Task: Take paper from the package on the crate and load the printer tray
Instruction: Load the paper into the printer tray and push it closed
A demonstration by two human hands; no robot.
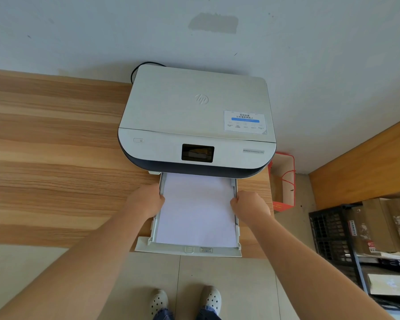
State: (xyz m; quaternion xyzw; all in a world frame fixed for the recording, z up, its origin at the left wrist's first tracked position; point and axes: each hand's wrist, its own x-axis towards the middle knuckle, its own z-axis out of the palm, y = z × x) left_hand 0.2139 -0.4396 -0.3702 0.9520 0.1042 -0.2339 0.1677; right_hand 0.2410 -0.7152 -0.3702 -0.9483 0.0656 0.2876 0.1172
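The paper stack (195, 211) lay in the pulled-out printer tray (187, 250) on the bench (56, 146). Left hand (146, 199) and right hand (249, 204) had fingers curled closed against the stack's side edges.

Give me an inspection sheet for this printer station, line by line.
Surface: wooden desk against the wall, bare to the printer's left.
Job's things: printer on the desk; tray pulled out past the desk edge, white paper lying flat in it.
Clutter: red paper bag beside the desk.
Hands: left hand and right hand at the tray's side rails, fingers curled at the paper's edges.
Cables: black cable behind the printer.
Surroundings: black crate with boxes, tiled floor.
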